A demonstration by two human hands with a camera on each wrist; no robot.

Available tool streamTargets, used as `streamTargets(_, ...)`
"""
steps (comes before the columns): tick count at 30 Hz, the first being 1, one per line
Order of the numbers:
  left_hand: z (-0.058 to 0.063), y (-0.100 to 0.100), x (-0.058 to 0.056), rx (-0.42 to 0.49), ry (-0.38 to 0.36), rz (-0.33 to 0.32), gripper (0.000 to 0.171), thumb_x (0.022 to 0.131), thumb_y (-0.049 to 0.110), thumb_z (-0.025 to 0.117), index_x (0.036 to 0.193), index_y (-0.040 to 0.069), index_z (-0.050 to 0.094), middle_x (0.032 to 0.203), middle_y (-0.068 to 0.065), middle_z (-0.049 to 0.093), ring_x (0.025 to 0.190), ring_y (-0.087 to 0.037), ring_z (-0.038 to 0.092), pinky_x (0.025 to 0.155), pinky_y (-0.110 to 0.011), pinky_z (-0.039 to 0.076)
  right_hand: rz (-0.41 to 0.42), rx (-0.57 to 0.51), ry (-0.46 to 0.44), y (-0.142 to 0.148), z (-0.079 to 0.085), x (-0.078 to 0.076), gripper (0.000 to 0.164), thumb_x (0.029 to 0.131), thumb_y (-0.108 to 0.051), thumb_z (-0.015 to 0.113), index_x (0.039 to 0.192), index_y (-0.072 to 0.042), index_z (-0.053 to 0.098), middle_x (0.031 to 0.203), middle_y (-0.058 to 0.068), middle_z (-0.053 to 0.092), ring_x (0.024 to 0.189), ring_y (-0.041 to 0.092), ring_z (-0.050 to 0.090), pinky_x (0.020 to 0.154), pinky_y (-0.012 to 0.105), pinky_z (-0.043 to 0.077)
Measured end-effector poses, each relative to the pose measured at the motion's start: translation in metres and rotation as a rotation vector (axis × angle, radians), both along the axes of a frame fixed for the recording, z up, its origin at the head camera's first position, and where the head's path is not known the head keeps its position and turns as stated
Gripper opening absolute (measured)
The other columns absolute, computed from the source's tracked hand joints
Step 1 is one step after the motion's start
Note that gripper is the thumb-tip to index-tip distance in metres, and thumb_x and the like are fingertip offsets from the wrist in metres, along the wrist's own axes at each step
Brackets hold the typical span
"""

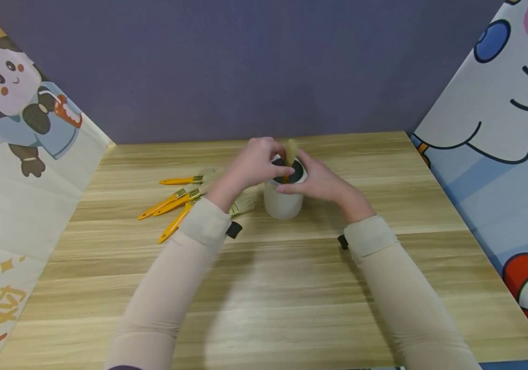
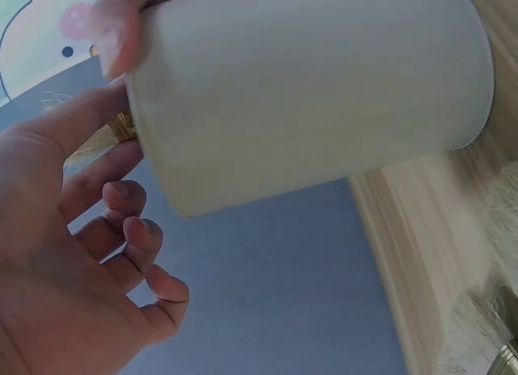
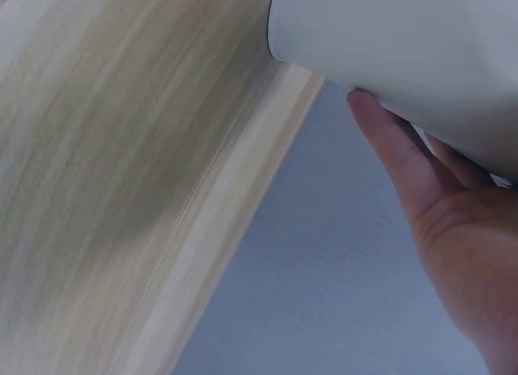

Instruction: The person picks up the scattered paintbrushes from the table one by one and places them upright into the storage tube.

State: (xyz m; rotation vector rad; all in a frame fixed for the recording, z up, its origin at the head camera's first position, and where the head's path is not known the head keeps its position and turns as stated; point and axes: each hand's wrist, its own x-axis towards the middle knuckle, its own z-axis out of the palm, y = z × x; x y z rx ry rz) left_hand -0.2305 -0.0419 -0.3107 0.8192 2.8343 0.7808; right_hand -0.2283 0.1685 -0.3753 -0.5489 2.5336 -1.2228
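Note:
A white cylindrical container stands upright on the table with its dark opening facing up. My left hand is over the opening and pinches a paintbrush between thumb and index finger. The brush's pale bristles point up and its orange handle reaches down into the container. In the left wrist view, the brush's gold metal band shows between the fingers at the rim, while the other fingers are loosely bent. My right hand grips the container near its rim from the right side, fingers along the wall in the right wrist view.
Several paintbrushes with orange handles and pale bristles lie on the wooden table to the left of the container, partly hidden by my left forearm. A purple-grey panel rises behind the table, with cartoon-printed panels on both sides.

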Motion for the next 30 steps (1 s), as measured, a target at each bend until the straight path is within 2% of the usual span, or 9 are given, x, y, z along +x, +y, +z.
streamTargets(4,-0.004,0.005,0.0,-0.045,0.004,-0.008,0.031,0.095,0.044,0.08,0.11,0.017,0.079,0.111,-0.001,0.071,0.095,-0.017,0.064,0.083,-0.038,0.054,-0.005,-0.008,-0.013,0.0,0.0,0.001,0.094,0.084,-0.06,0.086,0.158,-0.032,0.036,0.147,0.003,0.06,0.126,0.024,0.065,0.105,0.05,0.053)
streamTargets(8,-0.006,0.009,0.0,-0.058,0.025,-0.025,0.027,0.095,0.043,0.081,0.103,0.017,0.08,0.106,0.0,0.075,0.093,-0.017,0.065,0.083,-0.039,0.054,-0.016,-0.003,-0.006,-0.001,0.001,0.001,0.094,0.082,-0.06,0.087,0.157,-0.031,0.037,0.155,0.004,0.053,0.134,0.024,0.06,0.11,0.051,0.05)
streamTargets(11,-0.009,0.011,0.0,-0.065,0.024,-0.027,0.025,0.094,0.043,0.082,0.1,0.018,0.079,0.103,0.001,0.075,0.09,-0.017,0.066,0.081,-0.038,0.054,-0.017,0.007,0.002,-0.002,0.002,0.002,0.087,0.081,-0.062,0.087,0.148,-0.028,0.043,0.154,0.004,0.053,0.134,0.025,0.059,0.111,0.051,0.05)
streamTargets(13,-0.011,0.012,0.0,-0.078,0.026,-0.029,0.025,0.095,0.043,0.081,0.101,0.019,0.079,0.106,0.001,0.075,0.091,-0.017,0.066,0.082,-0.038,0.054,-0.017,0.01,0.005,-0.003,0.003,0.002,0.087,0.081,-0.061,0.087,0.148,-0.028,0.043,0.153,0.004,0.054,0.133,0.025,0.059,0.11,0.051,0.05)
streamTargets(19,-0.014,0.013,0.001,-0.1,0.027,-0.028,0.025,0.095,0.044,0.08,0.105,0.02,0.08,0.114,0.001,0.074,0.099,-0.018,0.066,0.089,-0.042,0.054,-0.001,-0.007,0.013,-0.002,0.003,0.002,0.103,0.083,-0.056,0.088,0.165,-0.031,0.031,0.157,0.003,0.052,0.136,0.024,0.059,0.113,0.05,0.049)
streamTargets(25,-0.012,0.012,0.001,-0.076,0.024,-0.025,0.026,0.095,0.044,0.08,0.107,0.021,0.081,0.117,0.001,0.075,0.102,-0.019,0.067,0.093,-0.046,0.053,0.016,-0.045,-0.001,-0.001,0.002,0.001,0.105,0.083,-0.057,0.087,0.166,-0.031,0.029,0.155,0.0,0.054,0.134,0.022,0.06,0.114,0.05,0.049)
streamTargets(30,-0.005,0.005,-0.002,-0.08,-0.001,-0.03,0.031,0.096,0.043,0.079,0.113,0.017,0.081,0.121,-0.002,0.074,0.108,-0.021,0.065,0.097,-0.046,0.052,0.027,-0.078,-0.016,0.0,0.0,0.0,0.101,0.085,-0.054,0.087,0.165,-0.031,0.03,0.156,0.001,0.053,0.137,0.023,0.059,0.115,0.052,0.048)
